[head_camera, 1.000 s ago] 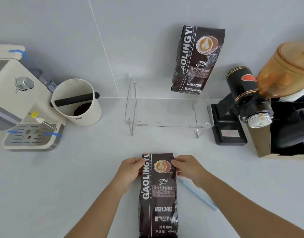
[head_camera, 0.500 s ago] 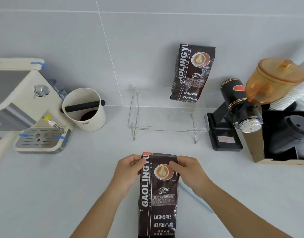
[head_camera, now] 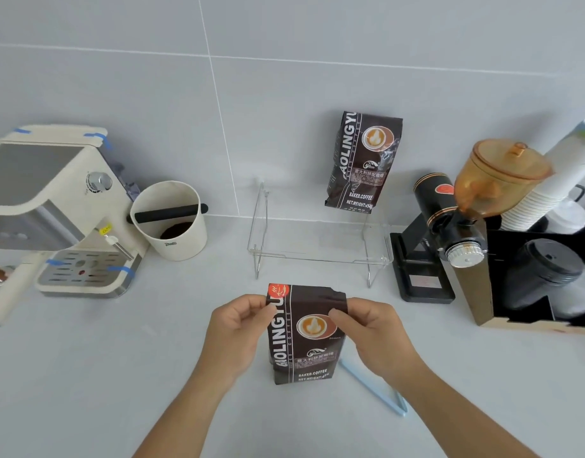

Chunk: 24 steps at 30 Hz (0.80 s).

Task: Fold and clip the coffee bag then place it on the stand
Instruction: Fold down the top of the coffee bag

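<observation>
Forearms come in from the bottom edge, both bare, meeting at the dark brown coffee bag that stands upright on the pale grey counter, pretty much dead centre. Left hand has thumb and fingers pinched on the bag's top left corner, right by the red patch. Right hand pinches the top right corner the same way, thumb in front. Top edge of the bag looks a bit crumpled on the right side.

Just right of the bag and behind the right wrist, a light blue clip lies flat on the counter, long and thin, not touching the bag as far as I can see.

Further back sits the clear stand with thin metal legs, well apart from the held bag. A 2nd coffee bag of the same brand stands at the stand's back right, against the grey tiled wall.

Left side: a cream knock box with a black bar across it, and a cream espresso machine with bits of blue tape. Right side: a black grinder with an amber hopper, then stacked paper cups and black lids in a box.
</observation>
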Motion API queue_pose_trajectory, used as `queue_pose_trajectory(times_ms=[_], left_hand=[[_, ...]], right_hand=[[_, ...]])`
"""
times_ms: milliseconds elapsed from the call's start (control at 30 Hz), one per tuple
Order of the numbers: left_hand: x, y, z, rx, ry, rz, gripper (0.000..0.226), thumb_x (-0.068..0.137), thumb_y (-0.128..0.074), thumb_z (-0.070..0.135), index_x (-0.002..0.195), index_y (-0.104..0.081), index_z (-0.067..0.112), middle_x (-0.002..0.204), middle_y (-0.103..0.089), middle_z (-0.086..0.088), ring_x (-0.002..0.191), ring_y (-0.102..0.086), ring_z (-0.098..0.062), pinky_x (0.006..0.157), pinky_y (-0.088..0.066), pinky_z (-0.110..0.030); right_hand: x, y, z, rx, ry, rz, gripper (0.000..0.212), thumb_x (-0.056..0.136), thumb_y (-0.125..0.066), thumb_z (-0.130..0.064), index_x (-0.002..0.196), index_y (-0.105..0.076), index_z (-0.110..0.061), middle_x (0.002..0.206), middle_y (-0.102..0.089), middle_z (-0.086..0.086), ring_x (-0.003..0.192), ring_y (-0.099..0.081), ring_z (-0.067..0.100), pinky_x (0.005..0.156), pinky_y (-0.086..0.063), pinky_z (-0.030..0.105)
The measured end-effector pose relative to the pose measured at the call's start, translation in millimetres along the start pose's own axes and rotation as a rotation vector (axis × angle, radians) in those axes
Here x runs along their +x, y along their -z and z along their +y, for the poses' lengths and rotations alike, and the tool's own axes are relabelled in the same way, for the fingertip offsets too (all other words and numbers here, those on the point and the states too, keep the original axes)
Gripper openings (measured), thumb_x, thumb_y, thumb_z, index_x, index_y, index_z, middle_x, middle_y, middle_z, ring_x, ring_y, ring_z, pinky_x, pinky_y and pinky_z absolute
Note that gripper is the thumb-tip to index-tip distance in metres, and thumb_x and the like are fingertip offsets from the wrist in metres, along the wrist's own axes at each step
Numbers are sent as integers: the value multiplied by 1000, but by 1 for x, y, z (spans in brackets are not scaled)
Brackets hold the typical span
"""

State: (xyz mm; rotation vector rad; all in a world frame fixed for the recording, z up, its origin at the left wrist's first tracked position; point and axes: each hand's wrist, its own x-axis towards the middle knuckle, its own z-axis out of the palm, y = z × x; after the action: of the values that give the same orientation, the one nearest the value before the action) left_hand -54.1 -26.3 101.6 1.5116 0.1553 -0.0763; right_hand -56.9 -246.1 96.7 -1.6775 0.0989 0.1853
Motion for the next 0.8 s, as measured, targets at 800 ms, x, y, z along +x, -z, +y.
queue_pose_trajectory(times_ms=[800], left_hand=[[-16,5,34,186,-47,53,17,74,-81,12,75,-74,28,74,-79,4,70,-74,-9,63,-53,-12]], right_hand=[[-14,-1,-47,-248,145,77,45,82,-76,-4,91,-71,-48,79,-74,-11,74,-68,-1,79,-53,14]])
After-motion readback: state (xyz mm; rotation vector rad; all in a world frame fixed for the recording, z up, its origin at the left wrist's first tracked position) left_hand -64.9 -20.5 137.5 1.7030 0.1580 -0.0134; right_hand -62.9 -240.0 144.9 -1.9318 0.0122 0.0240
